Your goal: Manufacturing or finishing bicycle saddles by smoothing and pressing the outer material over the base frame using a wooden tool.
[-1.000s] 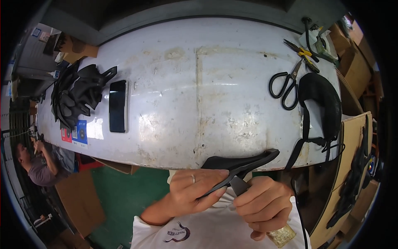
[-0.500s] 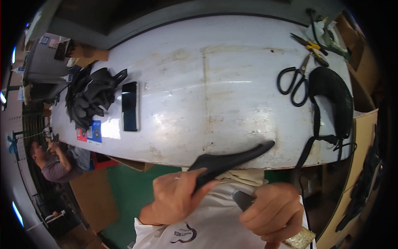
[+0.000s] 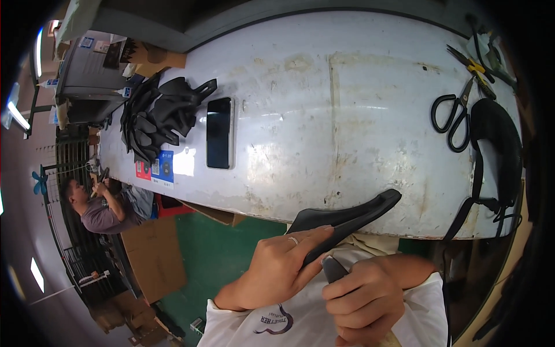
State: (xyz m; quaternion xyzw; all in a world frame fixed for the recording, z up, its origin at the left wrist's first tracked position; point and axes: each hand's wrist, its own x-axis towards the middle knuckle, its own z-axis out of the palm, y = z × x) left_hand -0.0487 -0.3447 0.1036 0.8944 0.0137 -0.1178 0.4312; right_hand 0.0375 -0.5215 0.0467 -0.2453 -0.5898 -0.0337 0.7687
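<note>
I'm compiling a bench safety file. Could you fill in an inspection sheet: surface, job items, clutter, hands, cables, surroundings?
Surface: white tabletop, stained and scuffed.
Job items: long black piece, overlapping the near edge in view; grey-bladed tool, close beside it, contact unclear.
Clutter: heap of dark pieces and phone, left; scissors, yellow-handled pliers and strapped black item, right.
Hands: left hand grips the long black piece; right hand holds the grey-bladed tool.
Cables: dark cord, far right corner.
Surroundings: green floor, cardboard and another person, left.

You face a pale worktable (image 3: 283,136) (its surface visibly stained and scuffed); green floor (image 3: 211,260) lies below to your left, lit lamps (image 3: 37,274) farther left.
</note>
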